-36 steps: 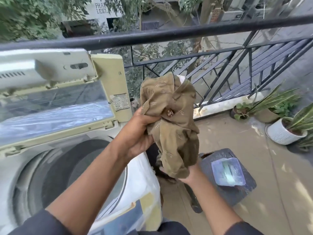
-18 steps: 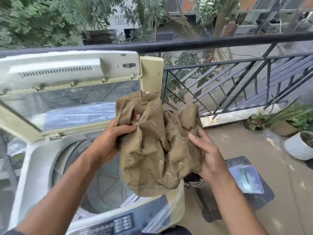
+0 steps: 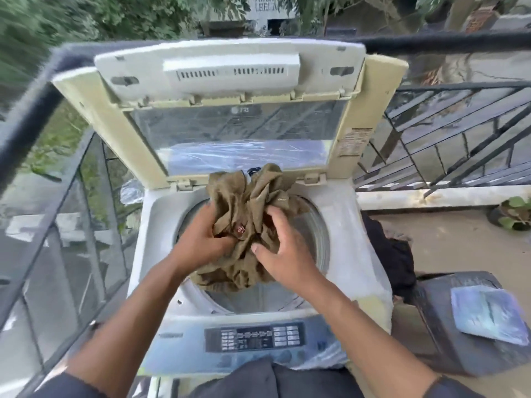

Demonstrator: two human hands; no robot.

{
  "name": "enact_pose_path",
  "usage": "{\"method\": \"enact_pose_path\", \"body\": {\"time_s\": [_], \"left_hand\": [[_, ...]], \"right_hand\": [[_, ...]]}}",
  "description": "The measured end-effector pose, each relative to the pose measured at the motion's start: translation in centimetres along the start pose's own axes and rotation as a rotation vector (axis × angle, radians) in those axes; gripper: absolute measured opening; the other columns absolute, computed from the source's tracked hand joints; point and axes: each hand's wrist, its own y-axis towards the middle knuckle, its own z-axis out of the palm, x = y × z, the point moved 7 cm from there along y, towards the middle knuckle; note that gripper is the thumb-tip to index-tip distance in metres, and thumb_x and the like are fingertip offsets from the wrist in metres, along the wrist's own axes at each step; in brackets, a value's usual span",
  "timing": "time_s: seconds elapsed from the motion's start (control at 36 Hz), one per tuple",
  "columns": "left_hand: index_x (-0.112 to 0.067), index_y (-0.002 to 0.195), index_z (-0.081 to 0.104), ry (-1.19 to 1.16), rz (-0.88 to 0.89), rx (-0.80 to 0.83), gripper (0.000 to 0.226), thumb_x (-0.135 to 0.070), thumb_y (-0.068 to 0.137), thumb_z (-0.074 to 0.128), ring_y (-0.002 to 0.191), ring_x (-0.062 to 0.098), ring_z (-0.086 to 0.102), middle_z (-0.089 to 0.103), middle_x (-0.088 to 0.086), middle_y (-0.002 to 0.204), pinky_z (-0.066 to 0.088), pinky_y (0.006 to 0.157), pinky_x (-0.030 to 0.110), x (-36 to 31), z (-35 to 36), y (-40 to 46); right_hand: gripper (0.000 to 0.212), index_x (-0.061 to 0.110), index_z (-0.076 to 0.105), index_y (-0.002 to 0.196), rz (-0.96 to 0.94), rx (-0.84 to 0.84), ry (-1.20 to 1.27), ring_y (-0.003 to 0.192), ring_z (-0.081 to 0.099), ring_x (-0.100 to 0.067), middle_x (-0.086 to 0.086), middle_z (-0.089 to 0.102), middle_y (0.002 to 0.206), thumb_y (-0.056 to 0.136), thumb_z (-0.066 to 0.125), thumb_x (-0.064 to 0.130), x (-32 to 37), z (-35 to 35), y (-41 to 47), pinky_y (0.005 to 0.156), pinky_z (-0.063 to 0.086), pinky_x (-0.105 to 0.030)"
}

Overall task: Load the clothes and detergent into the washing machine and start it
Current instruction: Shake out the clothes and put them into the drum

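Note:
A crumpled olive-brown garment (image 3: 247, 202) hangs bunched over the round drum opening of the white top-load washing machine (image 3: 356, 254). My left hand (image 3: 198, 239) grips its left side and my right hand (image 3: 283, 254) grips its right side, fingers dug into the cloth. The machine's lid (image 3: 230, 90) stands raised at the back. Its control panel (image 3: 254, 337) runs along the front edge under plastic wrap. A shiny bluish packet (image 3: 488, 314) lies on a dark stool at the right.
A dark stool (image 3: 448, 340) stands right of the machine, with dark cloth (image 3: 388, 248) piled between them. Black metal railing (image 3: 459, 133) encloses the balcony behind and on the left. A potted plant (image 3: 514, 214) sits on the floor at far right.
Both hands carried the garment from the right of the machine leftward and down over the drum opening. The view swung to face the machine squarely.

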Motion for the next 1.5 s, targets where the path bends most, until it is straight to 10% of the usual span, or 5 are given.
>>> {"method": "enact_pose_path", "body": {"time_s": [0.14,0.33,0.83,1.08,1.5], "left_hand": [[-0.025,0.120,0.059,0.188,-0.336,0.141,0.039,-0.011,0.088,0.078,0.116,0.026,0.065,0.067,-0.002,0.117,0.052,0.091,0.029,7.6,1.4,-1.6],[-0.018,0.161,0.042,0.167,-0.496,0.343,0.065,-0.022,0.101,0.067,0.147,0.024,0.048,0.051,0.005,0.159,0.038,0.121,0.034,12.4,4.6,-4.0],[-0.026,0.140,0.066,0.199,-0.155,0.312,0.036,-0.025,0.104,0.062,0.120,0.015,0.069,0.072,-0.007,0.134,0.052,0.110,0.038,4.1,7.9,-0.6],[-0.024,0.134,0.071,0.116,0.056,0.314,0.033,-0.015,0.104,0.061,0.116,0.006,0.070,0.076,-0.011,0.123,0.055,0.107,0.036,-6.0,15.0,3.9],[-0.019,0.135,0.070,0.205,0.037,0.467,0.034,-0.016,0.103,0.059,0.113,0.009,0.069,0.073,-0.007,0.129,0.049,0.104,0.020,-14.3,32.7,13.5]], "right_hand": [[0.068,0.047,0.032,0.147,0.258,0.140,-0.046,0.119,0.051,-0.001,0.019,0.052,0.132,0.089,0.066,0.041,-5.4,5.6,0.5,0.100,0.043,-0.031],[0.042,0.002,0.068,0.119,0.471,0.515,-0.359,0.114,0.065,-0.037,-0.021,0.069,0.124,0.097,0.059,0.037,-10.6,11.0,-0.2,0.099,0.053,-0.047],[0.027,0.024,0.071,0.125,0.243,-0.080,-0.112,0.114,0.066,-0.007,0.009,0.072,0.124,0.099,0.063,0.027,-6.8,-1.3,-2.1,0.102,0.052,-0.029],[0.023,0.030,0.073,0.107,0.139,-0.540,-0.023,0.092,0.067,0.007,0.024,0.073,0.100,0.092,0.064,0.015,-9.2,-14.6,-5.6,0.071,0.049,-0.007],[0.028,0.036,0.069,0.113,0.417,-0.532,-0.098,0.087,0.068,0.003,0.018,0.071,0.097,0.087,0.060,0.028,-28.1,-28.4,-3.9,0.084,0.056,-0.022]]}}
